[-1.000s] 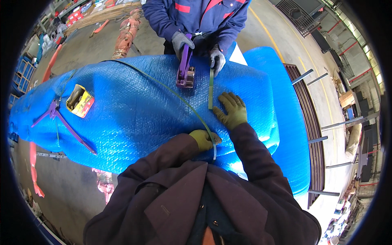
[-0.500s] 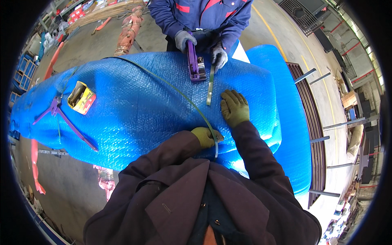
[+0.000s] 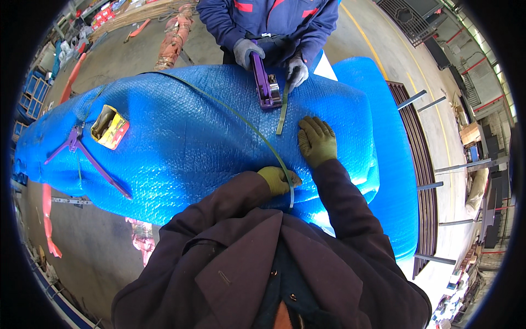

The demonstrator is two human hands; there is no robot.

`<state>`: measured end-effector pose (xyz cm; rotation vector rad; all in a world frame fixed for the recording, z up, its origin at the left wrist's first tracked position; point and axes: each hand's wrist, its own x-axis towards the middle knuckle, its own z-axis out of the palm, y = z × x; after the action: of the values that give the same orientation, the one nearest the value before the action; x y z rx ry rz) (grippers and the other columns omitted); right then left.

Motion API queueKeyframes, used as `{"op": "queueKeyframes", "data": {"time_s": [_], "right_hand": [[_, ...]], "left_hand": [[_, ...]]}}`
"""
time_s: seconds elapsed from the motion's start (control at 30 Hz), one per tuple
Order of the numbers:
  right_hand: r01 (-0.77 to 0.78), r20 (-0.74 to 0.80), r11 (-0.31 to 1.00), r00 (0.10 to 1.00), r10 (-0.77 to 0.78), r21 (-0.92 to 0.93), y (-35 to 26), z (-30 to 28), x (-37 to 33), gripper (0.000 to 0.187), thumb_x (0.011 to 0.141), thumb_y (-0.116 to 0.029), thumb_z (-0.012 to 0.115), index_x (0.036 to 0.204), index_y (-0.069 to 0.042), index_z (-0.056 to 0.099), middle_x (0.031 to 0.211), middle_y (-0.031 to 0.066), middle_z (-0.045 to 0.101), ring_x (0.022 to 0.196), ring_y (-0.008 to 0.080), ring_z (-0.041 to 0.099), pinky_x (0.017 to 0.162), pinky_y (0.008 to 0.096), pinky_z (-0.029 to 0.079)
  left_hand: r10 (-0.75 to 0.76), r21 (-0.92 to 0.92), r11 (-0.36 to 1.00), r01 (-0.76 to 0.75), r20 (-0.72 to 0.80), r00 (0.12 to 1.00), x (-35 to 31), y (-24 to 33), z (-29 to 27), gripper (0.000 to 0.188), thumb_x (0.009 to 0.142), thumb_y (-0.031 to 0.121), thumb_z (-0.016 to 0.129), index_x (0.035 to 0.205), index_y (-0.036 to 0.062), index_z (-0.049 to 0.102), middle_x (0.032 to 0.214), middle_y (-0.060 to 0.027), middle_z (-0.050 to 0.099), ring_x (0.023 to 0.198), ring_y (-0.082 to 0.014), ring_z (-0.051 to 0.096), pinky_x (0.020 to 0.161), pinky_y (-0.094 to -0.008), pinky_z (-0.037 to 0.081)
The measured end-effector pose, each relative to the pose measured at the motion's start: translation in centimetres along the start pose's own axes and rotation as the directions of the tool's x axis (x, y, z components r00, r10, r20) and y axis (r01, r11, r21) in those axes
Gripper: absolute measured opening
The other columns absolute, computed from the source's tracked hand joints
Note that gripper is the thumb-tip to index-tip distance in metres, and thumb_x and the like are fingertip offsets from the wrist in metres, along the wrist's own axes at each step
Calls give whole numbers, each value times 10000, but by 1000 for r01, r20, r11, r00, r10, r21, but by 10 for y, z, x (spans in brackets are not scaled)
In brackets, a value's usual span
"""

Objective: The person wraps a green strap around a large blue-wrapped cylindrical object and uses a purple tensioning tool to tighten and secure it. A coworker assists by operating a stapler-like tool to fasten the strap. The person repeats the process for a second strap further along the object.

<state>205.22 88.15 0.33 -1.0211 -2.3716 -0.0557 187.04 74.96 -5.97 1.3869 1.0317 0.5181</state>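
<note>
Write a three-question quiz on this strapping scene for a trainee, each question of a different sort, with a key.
1. True or false: the person's right hand lies flat on the blue wrapped bundle.
2. The person's left hand grips which thing? A) the purple tensioner tool B) the green strap C) the yellow tape roll
3. Fill in: the co-worker's gloved hand across the bundle holds the ______ tensioner tool.

Key
1. True.
2. B: it pinches the green strap at the near edge; the yellow tape roll lies apart, far to the left.
3. Purple.
</note>
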Motion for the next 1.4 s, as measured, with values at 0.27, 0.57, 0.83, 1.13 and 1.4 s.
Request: {"op": "queueKeyframes", "data": {"time_s": [0.27, 0.57, 0.83, 1.13, 1.4], "right_hand": [[-4, -6, 1000, 1000, 4, 2, -2, -2, 1, 317, 1109, -279, 687, 1362, -115, 786, 1468, 161, 772, 1411, 439, 687, 1254, 581, 475], [-1, 5, 1000, 1000, 1, -8, -1, -2, 2, 322, 1111, -283, 689, 1370, -120, 786, 1479, 152, 767, 1415, 429, 682, 1257, 574, 473], [-8, 4, 1000, 1000, 8, -8, 0, 1, 0, 341, 1099, -309, 683, 1368, -125, 782, 1477, 137, 766, 1417, 415, 675, 1261, 578, 462], [-14, 7, 1000, 1000, 14, -2, 0, -1, 0, 333, 1104, -291, 701, 1375, -119, 789, 1482, 151, 768, 1425, 425, 679, 1262, 570, 468], [-5, -18, 1000, 1000, 5, -10, 1, 2, 1, 338, 1090, -318, 700, 1354, -133, 800, 1453, 132, 780, 1397, 409, 691, 1252, 567, 475]], "left_hand": [[-68, -30, 997, 68, -19, 997, -5, 12, 0, 313, 1091, 157, 760, 1384, 61, 816, 1346, -107, 835, 1284, -206, 762, 1148, -362, 572], [-57, -32, 998, 56, -19, 998, -5, 12, 0, 292, 1099, 176, 765, 1365, 68, 823, 1327, -105, 839, 1260, -211, 773, 1123, -373, 587], [-46, -26, 999, 46, -3, 999, 3, -1, 1, 296, 1112, 186, 754, 1376, 66, 814, 1328, -100, 839, 1261, -209, 773, 1125, -372, 585], [-47, 51, 998, 47, 16, 999, 1, 7, -1, 305, 1112, 165, 744, 1393, 66, 808, 1352, -114, 833, 1286, -222, 769, 1141, -381, 585], [-41, 0, 999, 41, -3, 999, -6, 15, -2, 312, 1101, 156, 730, 1390, 65, 803, 1353, -130, 830, 1285, -242, 769, 1129, -383, 587]]}}
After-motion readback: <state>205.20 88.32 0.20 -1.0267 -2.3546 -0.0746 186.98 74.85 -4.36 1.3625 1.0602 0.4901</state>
